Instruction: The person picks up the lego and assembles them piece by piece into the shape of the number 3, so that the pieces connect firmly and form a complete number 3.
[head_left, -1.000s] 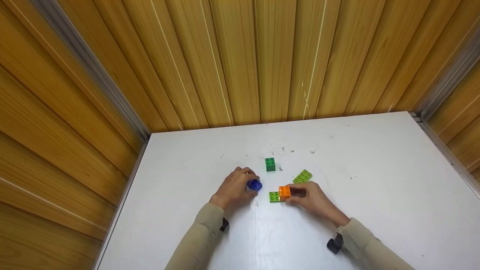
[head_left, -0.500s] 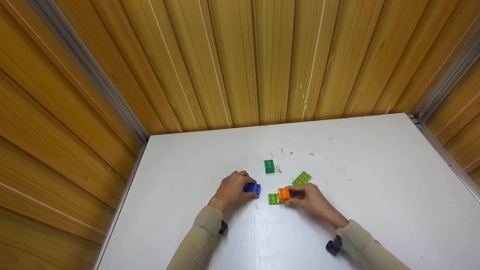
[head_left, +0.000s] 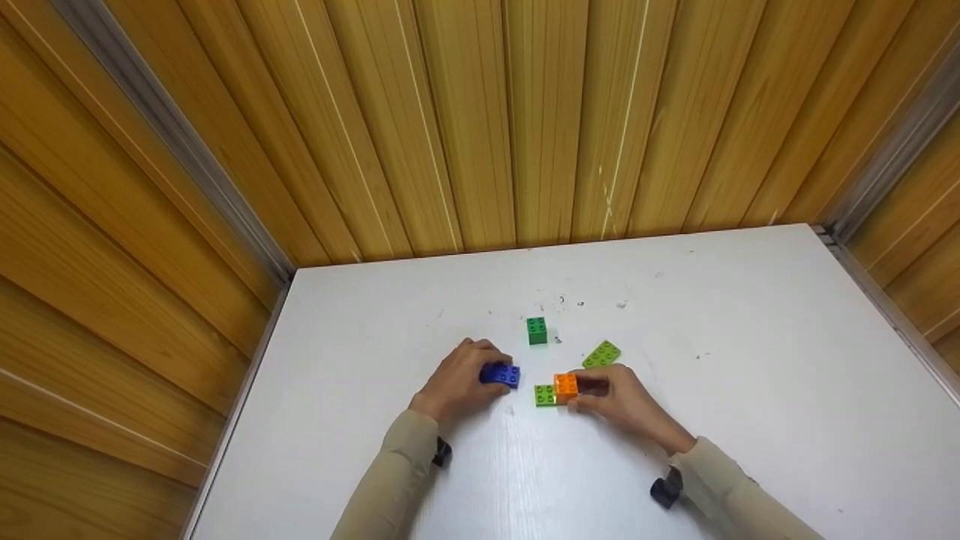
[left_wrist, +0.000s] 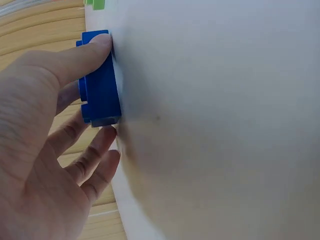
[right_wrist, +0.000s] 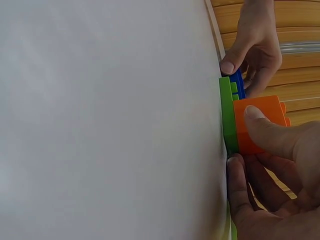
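Note:
My left hand pinches a blue building brick between thumb and fingers; its right-hand studs show in the head view. In the left wrist view, the thumb lies along the side of that blue brick, and the lower fingers are bent apart from it. Just to the right, my right hand pinches an orange brick. This orange brick sits on the right part of a light green flat plate, whose left studs are exposed. A small gap separates the blue brick from this plate.
Behind the hands stands a dark green brick. A second light green plate lies slantwise just beyond the right hand. All rest on a white table, bounded at the back by a wood-patterned wall.
The blue brick has turned from a slant to lie nearly left to right, and my left hand has shifted slightly left with it. My right hand keeps its hold on the orange brick.

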